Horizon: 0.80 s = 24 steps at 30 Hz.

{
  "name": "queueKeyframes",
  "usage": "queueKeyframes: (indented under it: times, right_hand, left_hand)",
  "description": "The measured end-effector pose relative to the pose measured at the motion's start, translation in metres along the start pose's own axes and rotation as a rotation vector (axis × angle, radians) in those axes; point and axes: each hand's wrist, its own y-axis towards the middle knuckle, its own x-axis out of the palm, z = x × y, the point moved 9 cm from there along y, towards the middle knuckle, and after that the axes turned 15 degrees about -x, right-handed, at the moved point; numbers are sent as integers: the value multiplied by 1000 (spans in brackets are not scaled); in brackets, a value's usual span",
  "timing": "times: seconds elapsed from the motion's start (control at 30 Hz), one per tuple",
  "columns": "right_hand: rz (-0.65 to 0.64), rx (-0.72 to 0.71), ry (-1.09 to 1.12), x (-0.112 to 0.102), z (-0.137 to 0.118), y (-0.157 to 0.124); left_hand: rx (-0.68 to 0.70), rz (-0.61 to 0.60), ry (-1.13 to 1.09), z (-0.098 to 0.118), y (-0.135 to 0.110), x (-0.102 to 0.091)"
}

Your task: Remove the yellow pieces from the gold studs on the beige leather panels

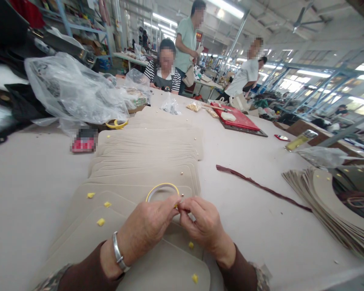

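My left hand (148, 230) and my right hand (203, 226) meet fingertip to fingertip over a long overlapping row of beige leather panels (145, 161). Both hands are closed in a pinch on a thin yellow tape roll (162, 190), which stands on the panels just beyond my fingers. A silver bracelet sits on my left wrist. Small yellow tape scraps (100, 222) lie scattered on the nearest panels. Small metal studs (181, 173) show near the panels' right edges.
A dark red strip (261, 186) lies to the right, beyond it a fanned stack of curved beige pieces (321, 202). Clear plastic bags (73, 89) sit at the left, a red tray (239, 119) farther back. A seated person and two standing people are at the far end.
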Motion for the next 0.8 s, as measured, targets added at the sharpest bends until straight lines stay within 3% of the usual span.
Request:
queueKeyframes:
  times: [0.1,0.17,0.23,0.37,0.47,0.53,0.6,0.8]
  right_hand:
    - [40,-11,-85,-2,-4,-2]
    - [76,68,-72,-3,0,-3]
    - [105,297,71,1,15,-8]
    - [142,877,545,33,47,-38]
    - [244,1064,635,37,65,-54]
    - [258,1103,599,32,77,-62]
    - [191,1086,558,29,85,-66]
    - [-14,894,355,25,78,-61]
  left_hand:
    - [-2,-13,-27,-2,0,1]
    - [-9,-7,-47,-4,1,1]
    - [-7,17,-51,-5,3,-1]
    - [14,110,-11,-1,2,-5]
    - [29,111,-4,4,-1,-2]
    - [15,70,39,5,-1,5]
    - [-36,3,139,1,0,14]
    - [-139,-215,319,-13,3,37]
